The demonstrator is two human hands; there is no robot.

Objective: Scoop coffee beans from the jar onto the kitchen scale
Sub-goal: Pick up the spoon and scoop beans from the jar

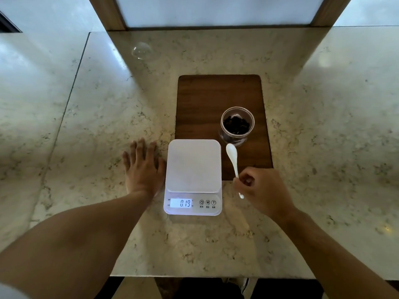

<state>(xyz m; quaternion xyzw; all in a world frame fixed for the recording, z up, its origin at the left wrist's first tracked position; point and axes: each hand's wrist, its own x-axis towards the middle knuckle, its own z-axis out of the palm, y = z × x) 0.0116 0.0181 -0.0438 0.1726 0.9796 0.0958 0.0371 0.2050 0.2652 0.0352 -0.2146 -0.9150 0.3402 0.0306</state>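
Note:
A white kitchen scale (193, 167) sits in the middle of the marble counter, its lit display reading 0.19 and its platform bare. Just behind it to the right, an open glass jar (237, 125) holds dark coffee beans. My right hand (262, 192) grips the handle of a white spoon (232, 157); the spoon's empty bowl points toward the jar, just short of it. My left hand (142, 167) lies flat on the counter with fingers spread, touching the scale's left side.
A dark wooden board (207, 104) lies under the jar and the scale's far edge. A clear glass lid (141, 50) rests at the back left of the counter (97, 117). A wood-framed panel stands behind. The counter's front edge is close to my body.

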